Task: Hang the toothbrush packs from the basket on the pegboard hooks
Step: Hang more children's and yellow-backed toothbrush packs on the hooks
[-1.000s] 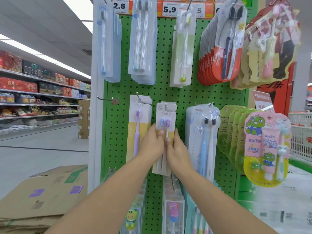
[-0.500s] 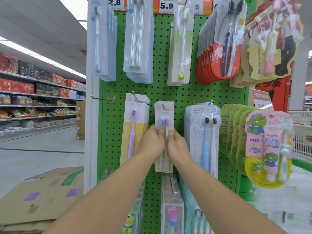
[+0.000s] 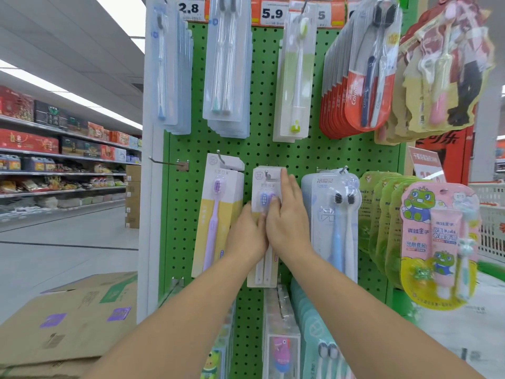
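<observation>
The twin toothbrush pack (image 3: 263, 228) hangs on the green pegboard (image 3: 273, 151), its middle hidden by the left hand (image 3: 246, 236), grip grasping it, and the right hand (image 3: 287, 222), fingers flat.

The perforated metal pegboard (image 3: 273, 154) is bright green, dotted with dark holes; a flat card toothbrush pack (image 3: 216, 214) is white and yellow, its brush lilac.
</observation>
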